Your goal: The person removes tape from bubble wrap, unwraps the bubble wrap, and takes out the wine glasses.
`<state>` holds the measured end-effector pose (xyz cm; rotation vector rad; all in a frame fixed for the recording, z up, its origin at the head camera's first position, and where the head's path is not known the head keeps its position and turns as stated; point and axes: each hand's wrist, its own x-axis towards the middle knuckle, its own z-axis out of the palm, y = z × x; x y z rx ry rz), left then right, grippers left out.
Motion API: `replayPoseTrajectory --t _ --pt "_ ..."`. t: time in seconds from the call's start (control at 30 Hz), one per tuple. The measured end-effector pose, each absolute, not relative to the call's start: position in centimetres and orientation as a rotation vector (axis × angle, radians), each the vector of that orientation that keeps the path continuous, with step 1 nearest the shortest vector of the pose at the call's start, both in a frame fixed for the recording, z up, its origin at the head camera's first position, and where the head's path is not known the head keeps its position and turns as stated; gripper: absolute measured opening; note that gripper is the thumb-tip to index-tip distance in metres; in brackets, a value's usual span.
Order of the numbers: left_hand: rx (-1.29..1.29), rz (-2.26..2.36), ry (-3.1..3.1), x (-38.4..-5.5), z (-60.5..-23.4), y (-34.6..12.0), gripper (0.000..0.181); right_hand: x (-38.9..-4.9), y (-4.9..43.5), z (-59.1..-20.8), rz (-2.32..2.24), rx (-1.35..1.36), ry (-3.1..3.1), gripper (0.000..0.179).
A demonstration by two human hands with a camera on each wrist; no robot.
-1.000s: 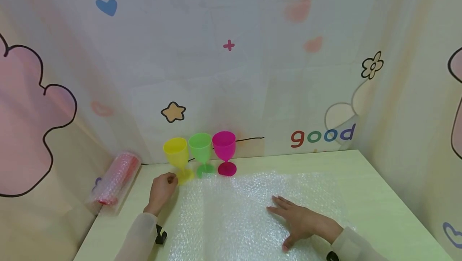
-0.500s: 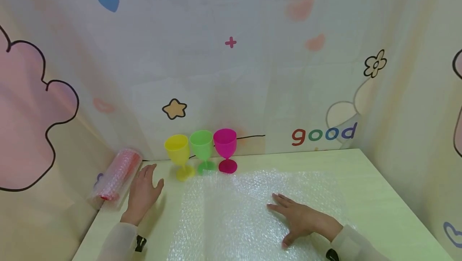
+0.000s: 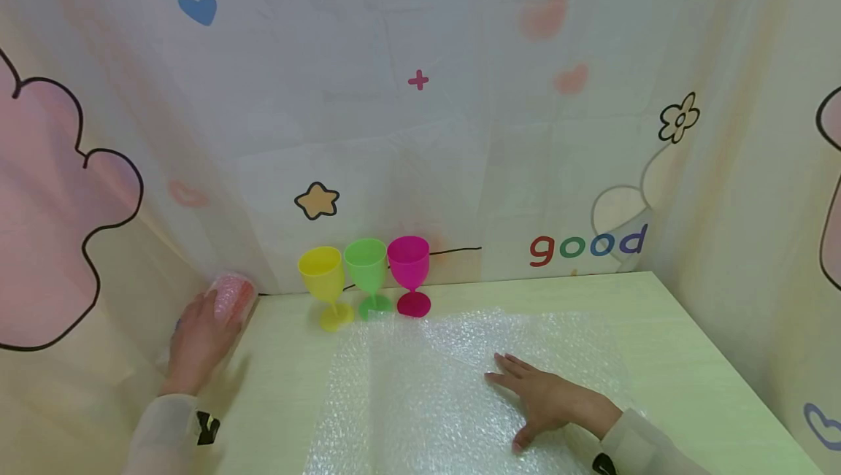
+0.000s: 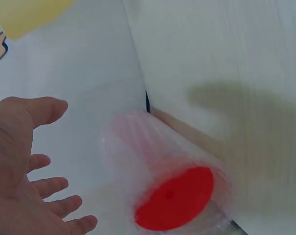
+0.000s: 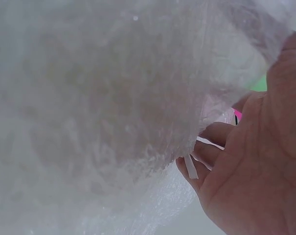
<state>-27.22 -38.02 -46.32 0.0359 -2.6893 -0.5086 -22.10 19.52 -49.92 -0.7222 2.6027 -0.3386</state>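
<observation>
My left hand (image 3: 202, 344) is at the wrapped bundle (image 3: 235, 298) on the table's left edge and hides much of it in the head view. In the left wrist view the fingers of this hand (image 4: 35, 161) are spread beside the bundle, whose end shows a round red base (image 4: 179, 198) under bubble wrap. Flat on the sheet of bubble wrap (image 3: 427, 395), my right hand (image 3: 552, 398) rests with its fingers spread. Part of that sheet (image 5: 113, 107) fills the right wrist view.
Yellow (image 3: 323, 278), green (image 3: 366, 267) and magenta (image 3: 410, 263) plastic goblets stand in a row at the back of the pale table (image 3: 677, 373), behind the sheet. A printed curtain (image 3: 460, 154) hangs close behind the table and along both sides.
My left hand has moved left, away from the foot of the yellow goblet, and is now over the wrapped bundle. My right hand has stayed on the bubble wrap.
</observation>
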Motion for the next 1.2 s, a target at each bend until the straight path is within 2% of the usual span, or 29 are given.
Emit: replayPoseTrajectory --t 0.17,0.37,0.87,1.0,1.2 --pt "0.020 -0.527 -2.754 -27.3 -47.4 -40.0 0.074 -22.2 19.5 -50.0 -0.332 -0.718 2.599 0.111" --pt "0.054 -0.525 -2.876 -26.7 -47.6 -40.2 0.083 -22.1 19.6 -49.7 -0.325 -0.754 2.612 0.111" --pt "0.179 -0.534 -2.885 -26.8 -48.3 -40.4 0.073 -22.1 19.5 -49.7 -0.339 -0.716 2.606 0.110" --pt "0.210 -0.652 -2.929 -27.1 -48.6 -40.9 0.085 -22.1 19.4 -49.7 -0.342 -0.715 2.608 0.110" --pt "0.309 -0.849 -3.069 -27.9 -48.8 -41.5 0.120 -22.1 19.5 -49.8 -0.345 -0.715 2.600 0.111"
